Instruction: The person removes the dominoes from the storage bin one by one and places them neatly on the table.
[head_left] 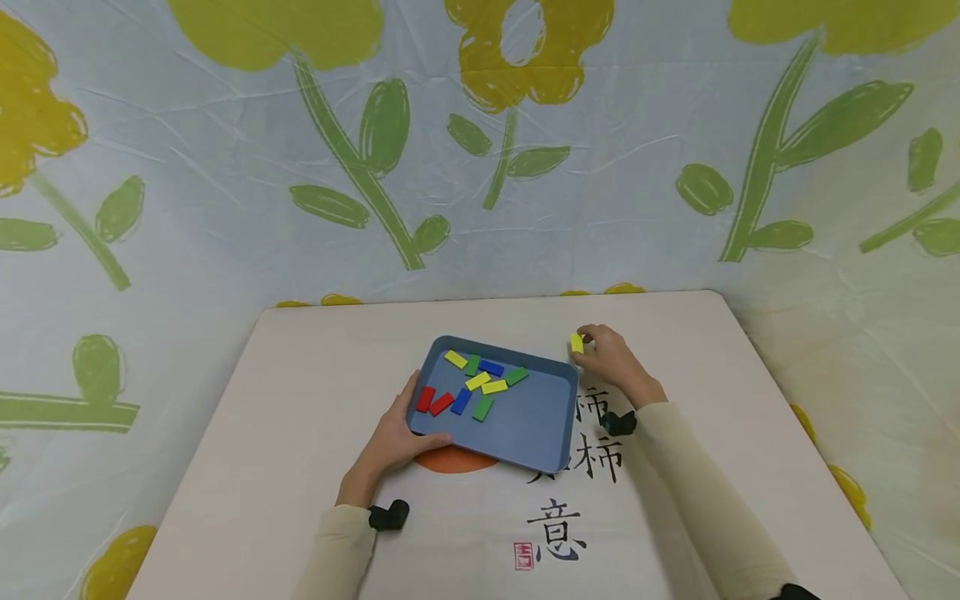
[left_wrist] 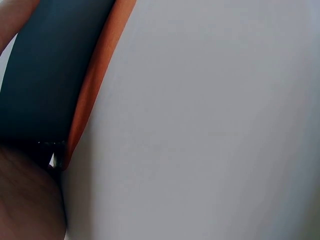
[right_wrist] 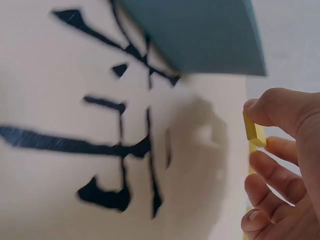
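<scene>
A blue-grey tray (head_left: 525, 433) lies at a slant over the printed cloth. My left hand (head_left: 393, 437) grips its left end, thumb over the near rim and fingers along the left side. In the left wrist view the tray's outer wall (left_wrist: 50, 75) runs beside that hand. Inside lie three yellow, three green, two blue and two red domino blocks (head_left: 442, 404), spread over the left and middle. Just past the tray's far right corner, my right hand (head_left: 611, 358) pinches a yellow domino block (right_wrist: 252, 129) between thumb and index finger, the other fingers loosely bent.
Black brush characters (head_left: 557, 533), a red seal mark (head_left: 523, 556) and an orange shape (head_left: 456, 460) are printed on the cloth. The pale table (head_left: 262, 467) reaches back to a flower-patterned curtain (head_left: 247, 167), which also hangs along both sides.
</scene>
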